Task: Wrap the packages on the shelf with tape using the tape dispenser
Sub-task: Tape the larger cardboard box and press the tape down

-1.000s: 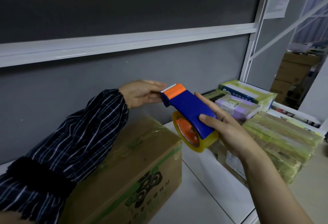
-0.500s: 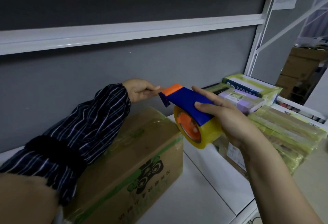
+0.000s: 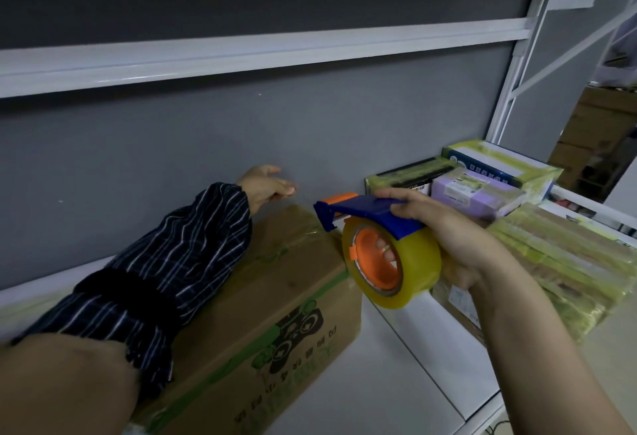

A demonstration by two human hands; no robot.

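On white shelf (image 3: pixel 406 359), cardboard box (image 3: pixel 262 300) sits against grey back wall, partly taped already. Our right hand (image 3: pixel 444 238) clamped on tape dispenser (image 3: pixel 375 245), fingers through orange core, blue guard on top, cutter end aimed at box's far top corner; likely to lay strip there. Our left hand (image 3: pixel 265 186) over box's back edge, fingers loosely apart, gripping nothing, sleeved forearm on lid, probably steadying it. Wrapped packages (image 3: pixel 565 255) stacked right.
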